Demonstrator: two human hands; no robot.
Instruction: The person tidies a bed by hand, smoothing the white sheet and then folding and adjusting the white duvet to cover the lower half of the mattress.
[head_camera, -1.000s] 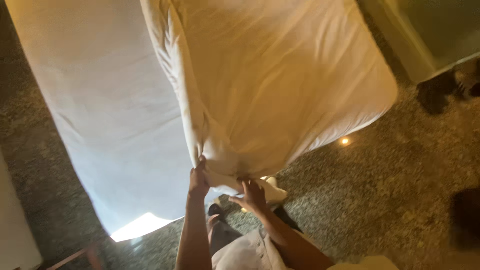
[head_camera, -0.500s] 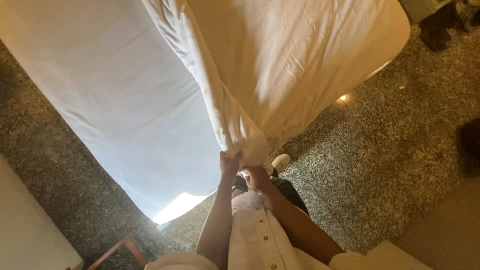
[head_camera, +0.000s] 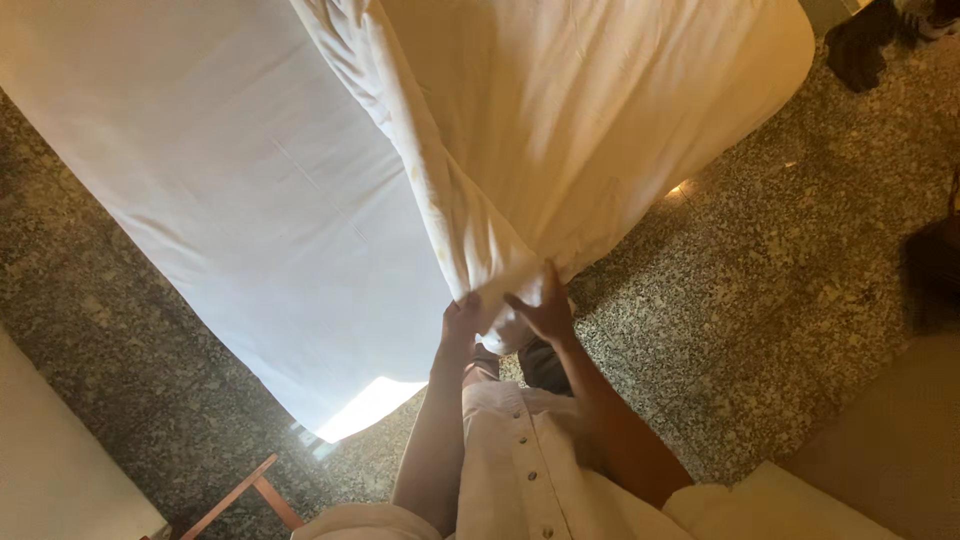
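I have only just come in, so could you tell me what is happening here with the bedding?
A person in a pale buttoned shirt stands at the foot of a bed. Both hands grip the lower corner of a cream duvet: the left hand pinches the gathered edge, the right hand presses against the cloth beside it. The duvet is lifted above the white sheet. Speckled stone floor surrounds the bed.

The bearing surface was a speckled grey-brown granite floor (head_camera: 760, 300). A bed with a white fitted sheet (head_camera: 230, 200) stood on it, far left. A reddish wooden frame (head_camera: 240, 500) rested on the floor, near left. Dark footwear (head_camera: 870, 45) lay on it, far right.
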